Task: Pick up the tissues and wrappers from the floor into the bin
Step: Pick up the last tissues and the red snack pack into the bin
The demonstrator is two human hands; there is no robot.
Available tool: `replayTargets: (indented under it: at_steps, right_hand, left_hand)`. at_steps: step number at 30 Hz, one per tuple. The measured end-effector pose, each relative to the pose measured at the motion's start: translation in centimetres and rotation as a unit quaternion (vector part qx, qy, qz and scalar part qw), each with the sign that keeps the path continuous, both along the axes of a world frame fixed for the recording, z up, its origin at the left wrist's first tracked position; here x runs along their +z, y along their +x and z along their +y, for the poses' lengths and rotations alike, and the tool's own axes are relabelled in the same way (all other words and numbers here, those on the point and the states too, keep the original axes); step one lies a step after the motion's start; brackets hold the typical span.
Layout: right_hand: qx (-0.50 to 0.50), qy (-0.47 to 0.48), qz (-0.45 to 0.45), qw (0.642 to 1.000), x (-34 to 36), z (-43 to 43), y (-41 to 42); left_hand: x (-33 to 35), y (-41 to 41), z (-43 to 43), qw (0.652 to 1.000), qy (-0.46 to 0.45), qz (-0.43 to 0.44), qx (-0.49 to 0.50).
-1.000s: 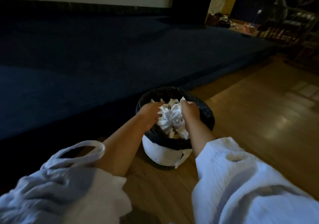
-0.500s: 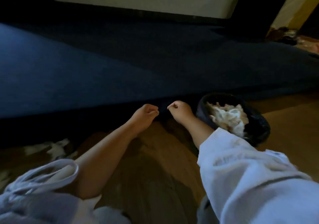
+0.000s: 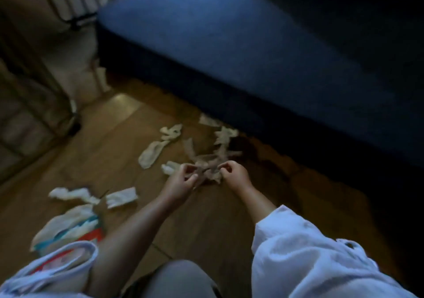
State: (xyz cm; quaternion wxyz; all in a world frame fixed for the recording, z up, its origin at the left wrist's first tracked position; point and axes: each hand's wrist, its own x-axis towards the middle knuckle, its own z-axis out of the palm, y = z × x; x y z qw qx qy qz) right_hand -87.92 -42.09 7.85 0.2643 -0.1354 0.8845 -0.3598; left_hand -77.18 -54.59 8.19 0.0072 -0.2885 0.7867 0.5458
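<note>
The floor [image 3: 110,141] is brown wood-grain, the bed [image 3: 252,45] at one o'clock deep blue, the tissues [image 3: 121,197] at nine o'clock white, the wrapper [image 3: 75,228] at eight o'clock white, teal and red.

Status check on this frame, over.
Left hand and right hand pinch tissue clump. More tissues scattered on floor. Bin out of view. Nothing blocking.

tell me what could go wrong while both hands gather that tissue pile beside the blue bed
1. The crumpled tissues pinched between the left hand and right hand look like many loose pieces. Some may drop on the carry, since the bin is out of view.
2. The strips near the dark edge of the blue bed could get pushed underneath.
3. The white tissues and the colourful wrapper lie off to the left, easy to miss.
</note>
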Motion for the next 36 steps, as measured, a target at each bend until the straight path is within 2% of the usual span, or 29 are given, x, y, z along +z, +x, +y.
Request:
replayTargets:
  at_steps: [4,8,12,14,17,20,24,27,31,33,36]
  right_hand:
    - [0.083,0.025,-0.014,0.996,-5.0,-3.9,2.8]
    - [0.130,0.031,-0.012,0.991,-8.5,-5.8,5.5]
    - [0.226,0.028,0.041,0.973,-10.6,-7.4,6.6]
    - [0.246,0.016,0.072,0.966,-11.5,-8.0,6.9]
    - [0.260,-0.007,0.105,0.960,-12.6,-8.4,7.3]
    - [0.276,-0.024,0.136,0.951,-13.6,-8.7,8.0]
    - [0.309,0.014,0.159,0.937,-14.0,-11.0,9.3]
    - [0.368,0.050,0.116,0.921,-13.4,-13.8,10.5]
    - [0.499,0.140,0.126,0.846,-14.0,-17.1,11.5]
    - [0.523,0.171,0.121,0.826,-14.8,-18.0,11.6]
    - [0.519,0.149,0.143,0.829,-15.0,-18.1,11.8]
  left_hand:
    - [-5.7,7.7,-4.9,0.988,-0.021,-0.077,0.135]
    - [-9.9,14.5,-7.7,0.949,-0.145,-0.181,0.212]
    - [-11.8,18.4,-11.3,0.908,-0.216,-0.192,0.303]
    - [-12.7,19.6,-13.6,0.914,-0.192,-0.211,0.289]
    - [-14.1,21.2,-16.3,0.931,-0.140,-0.264,0.207]
    - [-14.8,22.0,-17.0,0.917,-0.203,-0.312,0.141]
    - [-15.7,21.6,-15.8,0.909,-0.242,-0.275,0.201]
    - [-16.4,21.1,-14.7,0.910,-0.200,-0.230,0.282]
    - [-16.2,21.1,-14.5,0.905,-0.150,-0.188,0.351]
    - [-16.1,21.3,-15.2,0.899,-0.125,-0.169,0.385]
    - [-15.2,20.5,-16.7,0.898,-0.106,-0.142,0.402]
